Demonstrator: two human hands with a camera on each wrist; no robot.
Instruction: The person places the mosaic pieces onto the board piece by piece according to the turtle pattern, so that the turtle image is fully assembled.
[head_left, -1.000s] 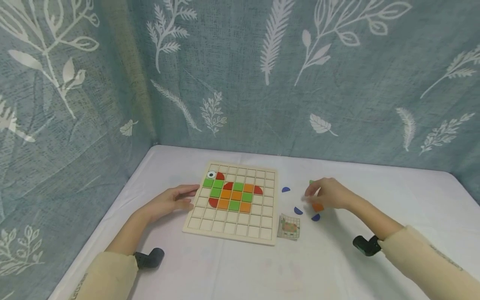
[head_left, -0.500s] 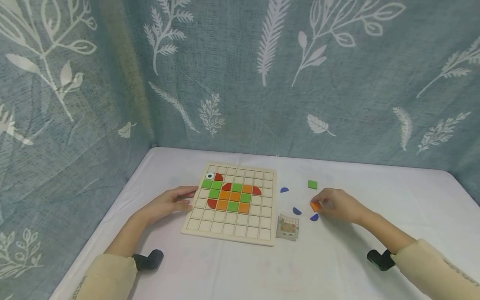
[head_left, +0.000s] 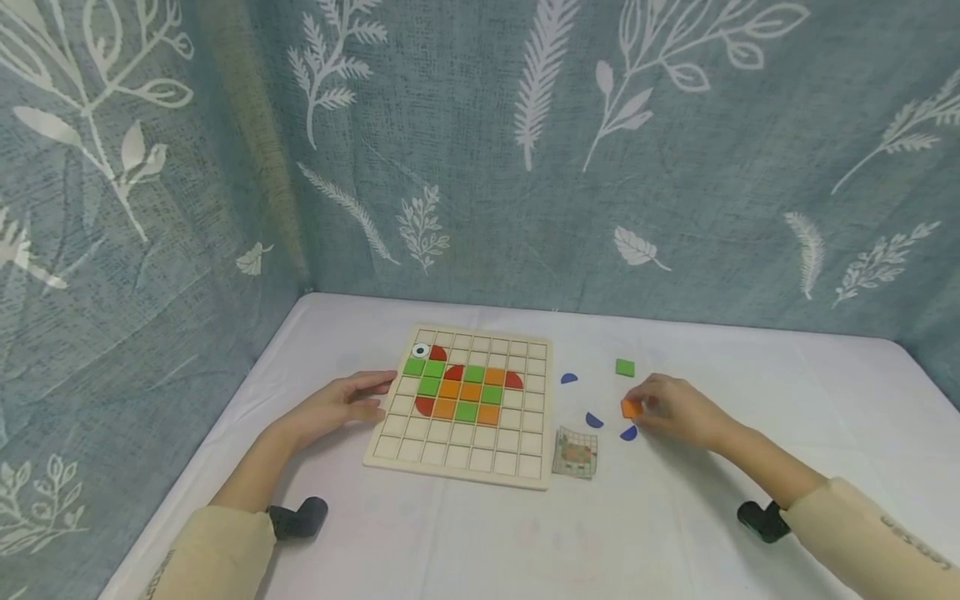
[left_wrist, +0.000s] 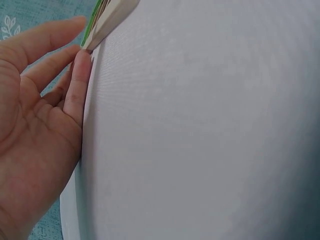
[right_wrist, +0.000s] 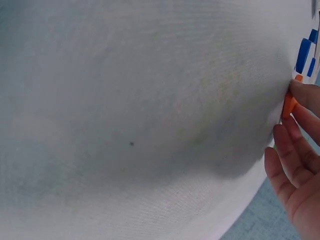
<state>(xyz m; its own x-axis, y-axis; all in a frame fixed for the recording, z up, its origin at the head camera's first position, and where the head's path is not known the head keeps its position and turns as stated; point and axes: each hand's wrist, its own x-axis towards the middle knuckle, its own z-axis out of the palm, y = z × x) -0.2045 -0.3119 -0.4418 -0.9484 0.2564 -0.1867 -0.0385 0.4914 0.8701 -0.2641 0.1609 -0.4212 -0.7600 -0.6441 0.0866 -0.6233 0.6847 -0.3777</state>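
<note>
A pale wooden grid board lies on the white table, partly filled with green, orange and red pieces and an eye disc. My left hand rests at its left edge; in the left wrist view, fairly straight fingers touch the board's corner. To the right of the board, my right hand pinches an orange square tile between thumb and fingers, low at the table. The right wrist view shows this orange tile edge-on, tilted, partly hidden by the fingertips.
Blue half-round pieces lie between the board and my right hand. A green square tile sits behind that hand. Beside the board's lower right corner is a small printed pattern card. A patterned blue curtain hangs behind the table.
My right hand has shifted slightly right and down, uncovering the green tile, and now holds the orange tile. My left hand stays at the board's edge.
</note>
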